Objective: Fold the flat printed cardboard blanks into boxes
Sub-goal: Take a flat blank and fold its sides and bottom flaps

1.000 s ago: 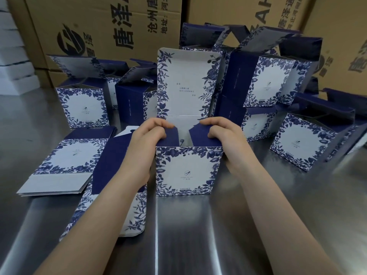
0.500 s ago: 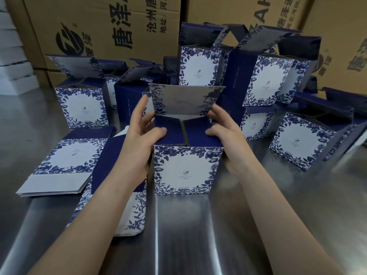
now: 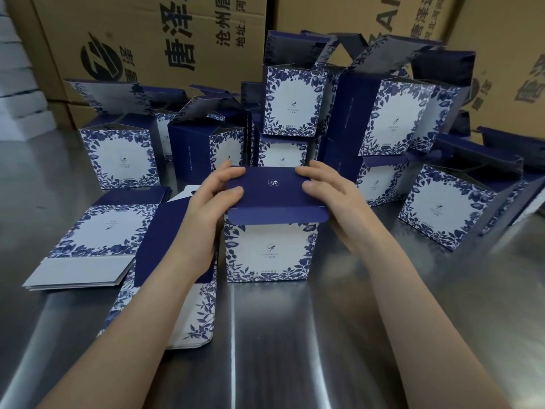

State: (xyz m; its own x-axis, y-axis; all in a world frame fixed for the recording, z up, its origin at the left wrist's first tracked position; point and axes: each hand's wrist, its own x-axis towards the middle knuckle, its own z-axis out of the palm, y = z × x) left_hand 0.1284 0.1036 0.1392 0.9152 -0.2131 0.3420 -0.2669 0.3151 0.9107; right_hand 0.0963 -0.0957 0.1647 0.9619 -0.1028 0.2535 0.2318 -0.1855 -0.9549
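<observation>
Trainee: Tongue [image 3: 277, 216] isn't in yet, is it? It sticks out over the front of the box [image 3: 267, 255].

Packer: Right. The box stands upright in the middle of the steel table [image 3: 295, 335]. Its navy lid [image 3: 265, 187] is folded down across the top, and the tongue overhangs the printed face instead of sitting inside.

Trainee: And the hands?

Packer: Left hand [image 3: 206, 208] is at the lid's left end, right hand [image 3: 339, 202] at its right end. On each, thumb and forefinger [image 3: 231, 172] lie apart on the lid, nearly straight, pressing rather than pinching.

Trainee: How do I finish it cleanly?

Packer: I'd crease the tongue sharply along its fold and lift the lid's front edge a touch. Then steer the tongue behind the front wall and press evenly from both ends. Push one corner first and the thin card will likely buckle.

Trainee: Are the side flaps tucked underneath?

Packer: Can't tell, the lid covers them. The other fingers are largely hidden, and so is the bottom closure.

Trainee: Many left?

Packer: Flat blanks [image 3: 97, 231] lie left of the box, one partly under the left forearm. How deep the stack goes is hard to make out. Finished boxes [image 3: 118, 154] crowd behind, in front of brown cartons [image 3: 147, 39] cut off at the top.
</observation>
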